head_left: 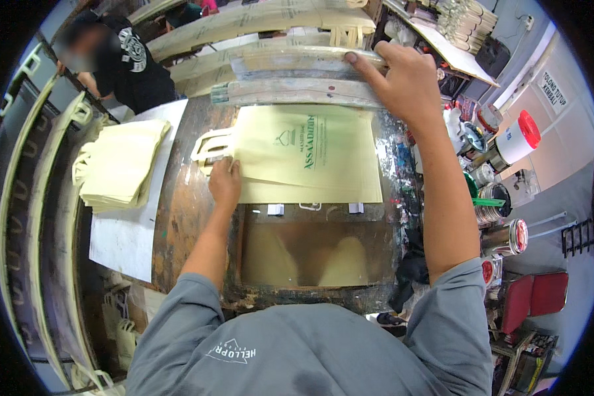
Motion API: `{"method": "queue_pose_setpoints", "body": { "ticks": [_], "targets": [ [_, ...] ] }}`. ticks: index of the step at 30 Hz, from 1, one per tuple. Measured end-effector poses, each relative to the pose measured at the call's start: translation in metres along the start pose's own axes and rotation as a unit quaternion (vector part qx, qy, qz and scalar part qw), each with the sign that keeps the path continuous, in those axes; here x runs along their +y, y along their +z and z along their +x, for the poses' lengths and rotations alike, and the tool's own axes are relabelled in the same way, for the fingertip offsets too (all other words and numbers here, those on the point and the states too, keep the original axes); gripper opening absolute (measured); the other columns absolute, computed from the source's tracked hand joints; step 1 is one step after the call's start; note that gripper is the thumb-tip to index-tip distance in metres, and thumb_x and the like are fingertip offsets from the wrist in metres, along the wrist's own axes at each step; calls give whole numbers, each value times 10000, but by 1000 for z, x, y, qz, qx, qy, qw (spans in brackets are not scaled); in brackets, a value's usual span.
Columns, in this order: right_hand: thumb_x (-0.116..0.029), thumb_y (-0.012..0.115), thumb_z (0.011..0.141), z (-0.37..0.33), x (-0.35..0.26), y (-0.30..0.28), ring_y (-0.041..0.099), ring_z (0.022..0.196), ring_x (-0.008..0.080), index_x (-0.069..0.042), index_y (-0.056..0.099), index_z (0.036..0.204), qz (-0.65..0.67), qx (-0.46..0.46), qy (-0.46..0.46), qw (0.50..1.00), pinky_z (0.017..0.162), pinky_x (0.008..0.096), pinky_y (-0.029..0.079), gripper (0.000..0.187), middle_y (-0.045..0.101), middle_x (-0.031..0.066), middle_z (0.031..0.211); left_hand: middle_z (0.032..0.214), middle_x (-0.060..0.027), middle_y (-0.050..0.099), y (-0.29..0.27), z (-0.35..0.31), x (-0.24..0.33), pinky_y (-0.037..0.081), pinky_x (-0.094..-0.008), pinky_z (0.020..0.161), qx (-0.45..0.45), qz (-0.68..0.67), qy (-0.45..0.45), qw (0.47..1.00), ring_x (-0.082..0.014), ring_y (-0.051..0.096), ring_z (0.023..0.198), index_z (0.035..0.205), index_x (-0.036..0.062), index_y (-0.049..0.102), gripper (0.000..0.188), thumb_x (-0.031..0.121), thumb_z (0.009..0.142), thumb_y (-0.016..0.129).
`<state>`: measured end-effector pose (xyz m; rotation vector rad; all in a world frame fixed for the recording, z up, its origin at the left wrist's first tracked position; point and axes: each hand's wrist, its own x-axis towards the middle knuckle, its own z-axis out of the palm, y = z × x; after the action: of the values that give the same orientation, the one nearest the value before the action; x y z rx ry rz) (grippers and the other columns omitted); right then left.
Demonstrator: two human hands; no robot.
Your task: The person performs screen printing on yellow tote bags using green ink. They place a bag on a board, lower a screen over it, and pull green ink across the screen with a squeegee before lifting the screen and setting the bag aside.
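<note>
A pale yellow cloth tote bag [264,145] with a green print lies on the dark worktable in front of me, its loop handles [208,146] pointing left. My left hand [225,181] is closed on the bag's left edge, just below the handles. Another layer of pale cloth shows under its lower edge. Beyond the bag a printing screen frame [297,92] is tilted up, seen almost edge-on. My right hand [402,79] grips the raised edge of this frame at its right end, thumb on the near side.
A stack of pale bags [122,162] rests on a white sheet [122,241] to the left. Ink tins and a white tub with a red lid [518,138] crowd the right side. Curved racks [59,218] stand left. Another person [129,59] works at the far left.
</note>
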<state>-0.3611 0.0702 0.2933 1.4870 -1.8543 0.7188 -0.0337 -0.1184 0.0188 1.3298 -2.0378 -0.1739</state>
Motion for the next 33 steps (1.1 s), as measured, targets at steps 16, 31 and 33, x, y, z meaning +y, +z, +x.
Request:
{"method": "queue_pose_setpoints", "body": {
  "ticks": [16, 31, 33],
  "targets": [
    [-745, 562, 1005, 26, 0, -4, 520, 573, 146, -92, 607, 677, -4, -64, 13, 998, 526, 336, 418, 732, 584, 41, 615, 1459, -367, 575, -171, 107, -98, 470, -514, 1158, 108, 153, -58, 981, -435, 578, 1374, 1592, -74, 399, 751, 378, 1051, 658],
    [-777, 530, 1001, 16, -5, -4, 469, 608, 139, -100, 574, 692, 44, -124, 104, 986, 551, 304, 379, 745, 531, 18, 650, 1558, -179, 522, 23, -123, 146, 260, -618, 1271, -273, -104, 365, 884, -416, 412, 1495, 1451, 52, 625, 894, 720, 864, 721],
    [-785, 530, 996, 16, -5, -3, 487, 633, 150, -91, 585, 701, 35, -110, 94, 989, 575, 330, 404, 756, 546, 35, 671, 1477, -177, 591, 15, -115, 150, 307, -579, 1259, -264, -127, 359, 886, -408, 469, 1450, 1423, 48, 644, 858, 702, 874, 729]
  ]
}}
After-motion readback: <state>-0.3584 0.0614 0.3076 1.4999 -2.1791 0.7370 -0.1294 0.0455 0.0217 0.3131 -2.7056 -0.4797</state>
